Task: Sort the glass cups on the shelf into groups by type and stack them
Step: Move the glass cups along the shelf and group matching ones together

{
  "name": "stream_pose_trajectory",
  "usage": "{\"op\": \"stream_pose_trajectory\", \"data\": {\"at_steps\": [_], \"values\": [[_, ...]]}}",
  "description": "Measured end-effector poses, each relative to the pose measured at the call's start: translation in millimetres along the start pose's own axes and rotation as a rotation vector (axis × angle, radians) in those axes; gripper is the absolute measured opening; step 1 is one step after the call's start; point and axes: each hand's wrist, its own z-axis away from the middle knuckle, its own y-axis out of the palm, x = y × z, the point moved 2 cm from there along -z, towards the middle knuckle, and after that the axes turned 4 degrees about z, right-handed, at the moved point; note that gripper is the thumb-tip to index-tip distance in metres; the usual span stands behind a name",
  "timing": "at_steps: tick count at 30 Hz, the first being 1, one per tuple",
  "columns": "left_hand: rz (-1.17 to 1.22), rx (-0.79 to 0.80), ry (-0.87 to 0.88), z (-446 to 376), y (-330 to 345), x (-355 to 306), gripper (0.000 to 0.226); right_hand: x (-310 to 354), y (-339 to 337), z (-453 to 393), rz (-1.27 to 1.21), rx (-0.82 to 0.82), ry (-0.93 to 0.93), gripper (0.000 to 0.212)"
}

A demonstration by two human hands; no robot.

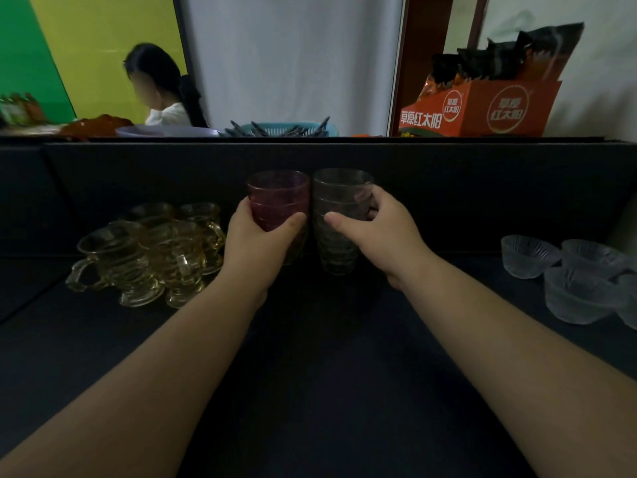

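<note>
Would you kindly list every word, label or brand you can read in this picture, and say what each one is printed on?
"草原红太阳": large white characters on the front face of the orange cardboard box, lower left.
"草原 红太阳": inside a round logo on the same box, twice; the top line is blurred.
Packets standing in the box: print too blurred to read.
The glass cups on the shelf carry no text.

A dark shelf (310, 374) carries three groups of glassware. At the left stand amber mugs (148, 257), clustered and touching. In the middle, side by side, are a red cup stack (279, 191) and a grey cup stack (339, 236). At the right sit clear bowls (565, 277), close together.
</note>
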Motion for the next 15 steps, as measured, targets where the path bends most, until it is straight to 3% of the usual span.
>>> {"op": "stream_pose_trajectory", "data": {"at_steps": [8, 13, 15], "values": [[-0.026, 0.0, 0.011, -6, 3, 4, 0.065, 2, -1, 0, -0.006, 0.01, 0.013, 0.049], [-0.287, -0.038, 0.059, 8, 1, -8, 0.114, 9, -14, 8, 0.183, 0.001, 0.09, 0.088], [-0.393, -0.057, 0.134, 20, 2, -19, 0.117, 15, -27, 17, 0.311, 0.001, 0.068, 0.087]]}}
